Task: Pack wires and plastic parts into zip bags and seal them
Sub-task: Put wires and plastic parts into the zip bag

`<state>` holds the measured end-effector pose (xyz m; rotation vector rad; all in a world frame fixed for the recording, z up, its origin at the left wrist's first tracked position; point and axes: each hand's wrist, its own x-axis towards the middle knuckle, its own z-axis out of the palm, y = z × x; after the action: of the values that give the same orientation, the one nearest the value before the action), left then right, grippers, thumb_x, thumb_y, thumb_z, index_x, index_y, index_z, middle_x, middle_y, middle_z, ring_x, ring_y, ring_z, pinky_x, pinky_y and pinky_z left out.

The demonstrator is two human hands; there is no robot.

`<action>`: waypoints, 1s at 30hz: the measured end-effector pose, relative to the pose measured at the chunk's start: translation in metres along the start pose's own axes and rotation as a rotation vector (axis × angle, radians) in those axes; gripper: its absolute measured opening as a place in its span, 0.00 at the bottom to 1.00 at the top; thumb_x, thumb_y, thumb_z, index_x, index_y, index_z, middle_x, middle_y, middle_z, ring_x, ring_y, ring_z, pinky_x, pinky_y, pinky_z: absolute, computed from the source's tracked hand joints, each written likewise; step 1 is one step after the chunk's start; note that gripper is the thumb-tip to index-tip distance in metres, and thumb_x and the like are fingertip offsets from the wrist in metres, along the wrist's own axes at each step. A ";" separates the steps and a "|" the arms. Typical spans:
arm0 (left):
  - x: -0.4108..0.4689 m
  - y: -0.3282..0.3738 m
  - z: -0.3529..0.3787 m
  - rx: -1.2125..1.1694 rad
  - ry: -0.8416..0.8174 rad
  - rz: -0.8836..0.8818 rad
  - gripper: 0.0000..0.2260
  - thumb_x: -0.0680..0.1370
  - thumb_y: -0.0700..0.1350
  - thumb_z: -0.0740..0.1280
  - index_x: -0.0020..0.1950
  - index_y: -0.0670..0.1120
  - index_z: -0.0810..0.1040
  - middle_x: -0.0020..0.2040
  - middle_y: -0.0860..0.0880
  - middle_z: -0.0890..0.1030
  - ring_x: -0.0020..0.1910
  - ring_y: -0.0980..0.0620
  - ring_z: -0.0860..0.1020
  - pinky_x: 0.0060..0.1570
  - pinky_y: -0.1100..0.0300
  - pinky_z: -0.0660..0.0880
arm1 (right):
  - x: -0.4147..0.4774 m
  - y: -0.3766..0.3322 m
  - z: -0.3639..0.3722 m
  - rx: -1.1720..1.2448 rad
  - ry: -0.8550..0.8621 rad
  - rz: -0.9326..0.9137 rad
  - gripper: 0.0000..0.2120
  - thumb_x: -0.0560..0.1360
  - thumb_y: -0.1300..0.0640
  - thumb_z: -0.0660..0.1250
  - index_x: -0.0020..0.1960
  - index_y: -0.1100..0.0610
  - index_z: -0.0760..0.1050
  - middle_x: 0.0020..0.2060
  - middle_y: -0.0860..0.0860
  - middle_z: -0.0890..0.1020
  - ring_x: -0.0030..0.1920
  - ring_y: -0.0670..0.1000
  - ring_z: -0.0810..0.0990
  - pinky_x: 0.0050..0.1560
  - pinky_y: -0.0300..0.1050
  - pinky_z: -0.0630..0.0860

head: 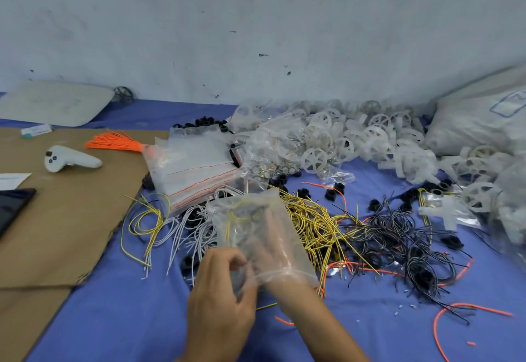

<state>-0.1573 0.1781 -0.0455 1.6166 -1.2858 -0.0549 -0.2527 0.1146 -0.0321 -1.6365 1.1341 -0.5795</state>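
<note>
A clear zip bag (250, 205) is held up over the blue cloth, with a few yellow wires (240, 218) showing inside it. My left hand (222, 299) pinches the bag's mouth edge. My right hand (277, 250) is pushed inside the bag, its fingers looking straight through the plastic. Loose yellow wires (316, 225), black wires (398, 236) and white wires (193, 228) lie in tangles around the bag. White plastic wheels (355, 134) are heaped at the back.
A stack of empty zip bags (196, 171) lies behind the held bag. Small black plastic parts (333, 190) and orange wires (452, 313) are scattered about. Cardboard (57, 233) at left carries a white controller (68, 159) and an orange wire bundle (113, 142). A large sack (478, 116) sits far right.
</note>
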 end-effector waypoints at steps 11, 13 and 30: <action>-0.059 -0.010 -0.024 0.106 -0.274 -0.105 0.33 0.63 0.47 0.79 0.61 0.68 0.70 0.55 0.63 0.72 0.31 0.61 0.74 0.33 0.72 0.71 | -0.064 0.040 -0.004 -0.241 0.216 -0.064 0.31 0.81 0.50 0.60 0.78 0.44 0.47 0.69 0.34 0.62 0.61 0.34 0.68 0.58 0.15 0.50; -0.051 -0.007 -0.029 0.076 -0.317 -0.092 0.37 0.65 0.40 0.78 0.63 0.72 0.68 0.61 0.65 0.72 0.28 0.63 0.73 0.31 0.71 0.72 | -0.063 0.025 -0.007 -0.274 0.139 -0.133 0.35 0.78 0.43 0.64 0.79 0.57 0.57 0.68 0.45 0.70 0.70 0.46 0.69 0.62 0.21 0.59; 0.108 -0.037 0.008 -0.069 -0.058 0.051 0.17 0.74 0.37 0.68 0.53 0.58 0.71 0.53 0.56 0.76 0.38 0.60 0.77 0.44 0.55 0.76 | 0.050 -0.026 -0.035 -0.351 0.127 -0.375 0.10 0.81 0.58 0.60 0.57 0.55 0.79 0.41 0.47 0.82 0.38 0.40 0.76 0.42 0.33 0.72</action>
<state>-0.0898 0.0895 -0.0199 1.5327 -1.3543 -0.1146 -0.2490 0.0546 -0.0034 -2.1674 1.0681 -0.7639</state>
